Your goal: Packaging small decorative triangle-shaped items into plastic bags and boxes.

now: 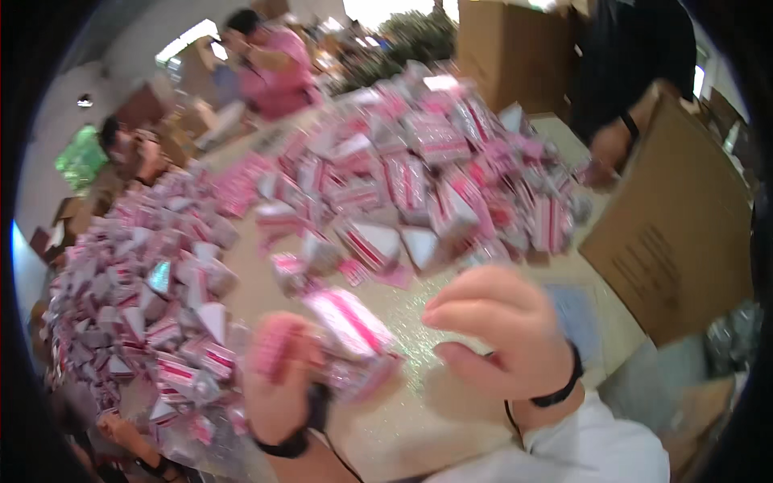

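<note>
Near the front of the table, my left hand (283, 382) is closed on a small pink packet (278, 348), blurred by motion. Right beside it lies a white pack with a bright pink stripe (350, 320) in shiny clear wrap, with more crumpled wrap (362, 377) below it. My right hand (503, 332) hovers over the tabletop with its fingers curved and apart from the thumb, holding nothing. Beyond both hands are wedge-shaped white and pink packs (370, 244), like cake slices. Each of my wrists wears a black band.
Large heaps of similar packs (161, 282) cover the table's left side and far middle. At right, a person in dark clothes (632, 64) has a hand by a tilted cardboard sheet (676, 225). A cardboard box (515, 56) stands behind. Other people (278, 68) work at the far left.
</note>
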### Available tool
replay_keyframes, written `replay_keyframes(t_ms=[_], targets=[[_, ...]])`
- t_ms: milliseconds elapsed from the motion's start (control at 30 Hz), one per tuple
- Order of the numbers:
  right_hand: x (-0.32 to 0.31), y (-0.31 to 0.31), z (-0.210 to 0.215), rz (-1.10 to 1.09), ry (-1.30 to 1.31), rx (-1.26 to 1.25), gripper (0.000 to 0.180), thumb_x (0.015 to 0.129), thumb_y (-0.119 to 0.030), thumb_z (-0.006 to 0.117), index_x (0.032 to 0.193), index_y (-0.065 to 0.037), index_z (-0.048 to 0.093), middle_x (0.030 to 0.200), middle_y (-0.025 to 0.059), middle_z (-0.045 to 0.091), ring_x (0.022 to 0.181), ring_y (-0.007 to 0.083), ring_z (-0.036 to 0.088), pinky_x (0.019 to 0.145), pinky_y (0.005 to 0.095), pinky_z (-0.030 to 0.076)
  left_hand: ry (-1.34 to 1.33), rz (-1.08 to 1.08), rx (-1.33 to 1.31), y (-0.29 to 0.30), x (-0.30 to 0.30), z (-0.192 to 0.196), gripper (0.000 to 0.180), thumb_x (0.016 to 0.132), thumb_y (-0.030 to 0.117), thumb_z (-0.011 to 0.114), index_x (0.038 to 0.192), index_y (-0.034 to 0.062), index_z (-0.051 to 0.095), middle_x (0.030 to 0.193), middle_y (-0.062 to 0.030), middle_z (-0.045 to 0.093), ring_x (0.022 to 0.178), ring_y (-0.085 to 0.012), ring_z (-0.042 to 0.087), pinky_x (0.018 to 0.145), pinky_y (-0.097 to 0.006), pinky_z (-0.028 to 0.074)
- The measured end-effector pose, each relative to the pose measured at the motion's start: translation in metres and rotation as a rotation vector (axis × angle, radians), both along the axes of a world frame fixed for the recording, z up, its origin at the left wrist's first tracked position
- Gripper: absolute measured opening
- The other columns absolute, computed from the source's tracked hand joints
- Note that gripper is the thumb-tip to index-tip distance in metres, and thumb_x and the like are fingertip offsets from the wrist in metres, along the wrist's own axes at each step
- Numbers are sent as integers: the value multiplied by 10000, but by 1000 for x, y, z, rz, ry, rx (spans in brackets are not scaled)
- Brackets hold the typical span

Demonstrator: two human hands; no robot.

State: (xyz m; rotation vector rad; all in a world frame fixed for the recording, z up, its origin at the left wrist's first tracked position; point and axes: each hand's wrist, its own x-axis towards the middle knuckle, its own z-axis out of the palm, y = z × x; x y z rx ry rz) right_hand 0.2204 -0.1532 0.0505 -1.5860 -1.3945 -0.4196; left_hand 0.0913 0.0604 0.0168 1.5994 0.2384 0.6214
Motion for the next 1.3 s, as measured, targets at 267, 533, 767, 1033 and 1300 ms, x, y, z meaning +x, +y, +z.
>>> replay_keyframes(t_ms=[267,533,767,1033,1300], targets=[[-32,-63,7,2,134,621,140,970,-215,458,929,-96,517,724,11,469,614,122,426,600,275,353,-162,9,134,20,-19,0,199,959,118,448,1111,-4,488,746,-16,438,696,-106,442,875,-320,384],[-42,-21,11,211,274,557,154,962,-248,497,902,-106,505,723,24,520,593,145,503,595,291,424,-152,-10,214,13,-23,7,192,955,141,480,1076,-6,507,743,-27,450,668,-112,449,748,-287,408],[-24,-1,4,441,30,276,88,881,-109,571,870,-35,616,755,77,621,635,172,585,566,301,471,-248,26,207,13,-21,6,160,924,101,533,969,-52,550,836,-73,503,658,-108,488,594,-246,426],[57,92,-98,-199,63,-1030,201,820,-169,551,856,16,621,835,212,630,785,370,635,683,445,517,-185,173,296,16,-29,13,173,927,150,560,950,-20,581,833,-58,556,647,-105,515,604,-235,424],[73,124,-140,-536,-170,-1074,167,777,-167,621,851,-36,694,921,156,650,876,310,646,772,401,542,-177,-12,486,23,-16,18,341,745,22,621,1079,11,549,899,-151,610,845,-303,601,755,-354,473]])
